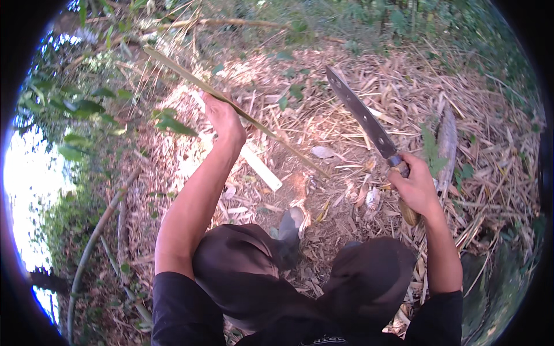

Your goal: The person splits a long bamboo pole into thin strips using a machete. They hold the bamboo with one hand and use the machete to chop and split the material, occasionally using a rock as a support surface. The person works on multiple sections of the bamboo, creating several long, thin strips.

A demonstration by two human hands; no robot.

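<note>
Above the leaf-strewn ground (346,115), we gripped a long bamboo strip (231,104) in our left hand (224,118), fingers clamped round it, slanting it down so its far end rested on the ground. Right of the strip, our right hand (416,187) closed on a machete (369,124), blade raised clear, seemingly for swinging room.

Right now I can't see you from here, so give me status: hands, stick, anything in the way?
Left hand grips bamboo strip, slanted to ground. Right hand holds machete raised, apart. Boot below.
</note>
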